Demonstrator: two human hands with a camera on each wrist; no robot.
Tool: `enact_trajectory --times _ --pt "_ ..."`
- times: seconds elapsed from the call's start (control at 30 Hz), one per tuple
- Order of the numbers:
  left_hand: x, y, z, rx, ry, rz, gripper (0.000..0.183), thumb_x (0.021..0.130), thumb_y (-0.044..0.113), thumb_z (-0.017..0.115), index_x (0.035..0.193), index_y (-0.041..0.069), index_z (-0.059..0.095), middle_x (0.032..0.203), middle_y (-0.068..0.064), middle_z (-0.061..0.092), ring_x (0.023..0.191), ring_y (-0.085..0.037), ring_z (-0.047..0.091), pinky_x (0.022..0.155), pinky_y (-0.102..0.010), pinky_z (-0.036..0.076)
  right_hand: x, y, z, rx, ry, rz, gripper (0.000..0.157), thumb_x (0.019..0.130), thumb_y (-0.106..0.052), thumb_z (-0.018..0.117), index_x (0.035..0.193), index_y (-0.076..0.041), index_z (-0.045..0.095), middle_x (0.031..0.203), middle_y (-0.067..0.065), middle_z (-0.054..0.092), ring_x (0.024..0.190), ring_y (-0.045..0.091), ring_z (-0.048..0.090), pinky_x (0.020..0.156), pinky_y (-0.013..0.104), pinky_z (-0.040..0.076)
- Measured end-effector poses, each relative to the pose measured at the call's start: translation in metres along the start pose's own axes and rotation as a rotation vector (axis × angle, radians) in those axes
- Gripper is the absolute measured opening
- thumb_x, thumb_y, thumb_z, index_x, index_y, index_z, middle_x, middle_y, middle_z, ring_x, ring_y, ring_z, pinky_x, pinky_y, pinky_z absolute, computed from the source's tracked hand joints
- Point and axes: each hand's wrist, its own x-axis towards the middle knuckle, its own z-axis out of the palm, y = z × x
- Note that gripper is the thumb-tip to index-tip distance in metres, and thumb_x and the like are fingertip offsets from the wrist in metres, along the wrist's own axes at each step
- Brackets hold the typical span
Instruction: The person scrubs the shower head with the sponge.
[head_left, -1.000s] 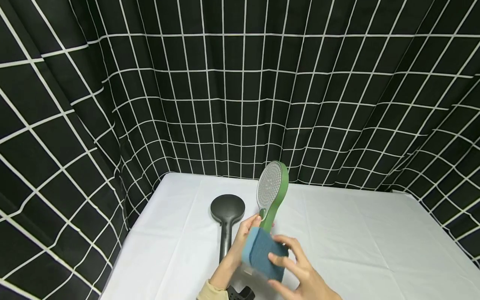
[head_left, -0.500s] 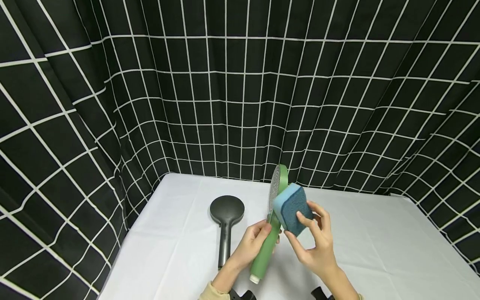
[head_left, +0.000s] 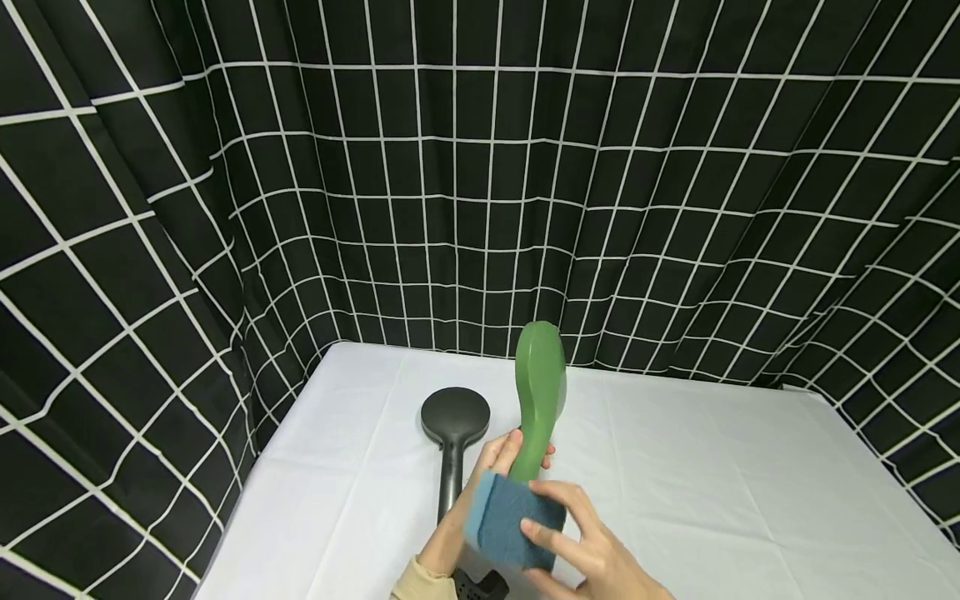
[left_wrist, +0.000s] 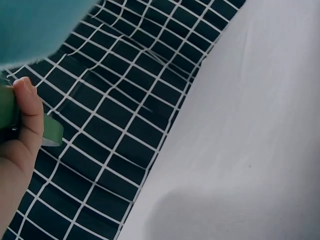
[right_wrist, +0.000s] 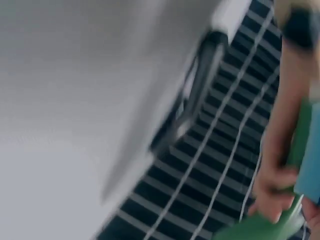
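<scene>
A green handheld shower head tilts upward above the table, its smooth back towards me. My left hand grips its handle, thumb and fingers showing on either side. With thumb and fingers my right hand holds a blue sponge, which has a darker scouring side facing me. The sponge covers the lower handle; whether it touches the handle I cannot tell. In the left wrist view the sponge looms over the left thumb. In the blurred right wrist view the sponge lies alongside the green handle.
A dark grey shower head lies on the white-covered table, left of my hands, its handle partly behind my left forearm. A black curtain with white grid lines surrounds the table's back and sides.
The shower head has turned from spray face, through edge-on, to its back. The sponge went up beside the head half a second ago, then came back down over the lower handle.
</scene>
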Motion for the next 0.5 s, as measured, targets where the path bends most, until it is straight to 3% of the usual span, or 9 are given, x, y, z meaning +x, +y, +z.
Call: enact_trajectory --times 0.07,0.17,0.23,0.3,0.33,0.4,0.5 --pt "-0.001 -0.009 -0.001 0.008 -0.01 -0.026 0.047 0.103 0.022 0.03 0.11 -0.023 0.043 0.084 -0.008 0.057 0.072 -0.001 0.054 0.065 -0.018 0.048 0.006 0.015 -0.006 -0.051 0.094 0.036 0.036 0.085 -0.026 0.067 0.105 0.004 0.064 0.115 0.037 0.045 0.111 0.037 0.045 0.1 0.028 0.035" --pt "-0.002 -0.025 -0.004 0.068 -0.059 0.002 0.044 0.103 0.022 0.029 0.107 -0.018 0.048 0.084 -0.026 0.054 0.068 -0.003 0.053 0.061 -0.019 0.048 0.016 0.034 -0.018 -0.13 0.233 0.174 0.043 0.088 -0.032 0.063 0.104 0.008 0.062 0.114 0.039 0.044 0.107 0.038 0.045 0.094 0.024 0.036" --pt "-0.002 -0.032 -0.004 0.045 -0.075 -0.05 0.045 0.104 0.019 0.022 0.112 -0.016 0.049 0.09 -0.035 0.051 0.066 -0.006 0.054 0.059 -0.019 0.048 0.021 0.04 -0.024 -0.159 0.274 0.289 0.048 0.089 -0.035 0.061 0.104 0.011 0.061 0.115 0.04 0.042 0.106 0.041 0.044 0.093 0.021 0.035" --pt "-0.002 -0.032 -0.002 0.031 -0.103 -0.03 0.045 0.104 0.016 0.019 0.11 -0.017 0.049 0.092 -0.04 0.049 0.065 -0.005 0.054 0.057 -0.019 0.048 0.029 0.036 -0.029 -0.161 0.295 0.355 0.051 0.09 -0.036 0.059 0.105 0.014 0.059 0.116 0.041 0.042 0.104 0.042 0.043 0.092 0.018 0.035" --pt "-0.002 -0.032 -0.001 0.027 -0.103 -0.028 0.045 0.104 0.015 0.019 0.109 -0.018 0.049 0.089 -0.036 0.052 0.065 -0.005 0.054 0.057 -0.018 0.048 0.031 0.032 -0.029 -0.153 0.297 0.367 0.051 0.091 -0.035 0.058 0.105 0.014 0.059 0.115 0.041 0.042 0.104 0.042 0.043 0.092 0.017 0.035" --pt "-0.003 -0.028 0.0 0.026 -0.081 -0.025 0.046 0.104 0.018 0.021 0.107 -0.019 0.047 0.082 -0.022 0.056 0.065 -0.004 0.054 0.058 -0.018 0.048 0.031 0.022 -0.024 -0.133 0.28 0.326 0.048 0.09 -0.032 0.059 0.105 0.013 0.06 0.114 0.041 0.042 0.106 0.04 0.044 0.092 0.018 0.035" --pt "-0.004 -0.016 0.002 -0.028 -0.035 -0.028 0.051 0.103 0.027 0.029 0.108 -0.023 0.04 0.084 0.0 0.057 0.073 -0.002 0.055 0.067 -0.017 0.047 0.022 0.011 -0.012 -0.081 0.201 0.154 0.04 0.087 -0.026 0.064 0.106 0.009 0.062 0.114 0.04 0.044 0.11 0.037 0.045 0.096 0.024 0.036"
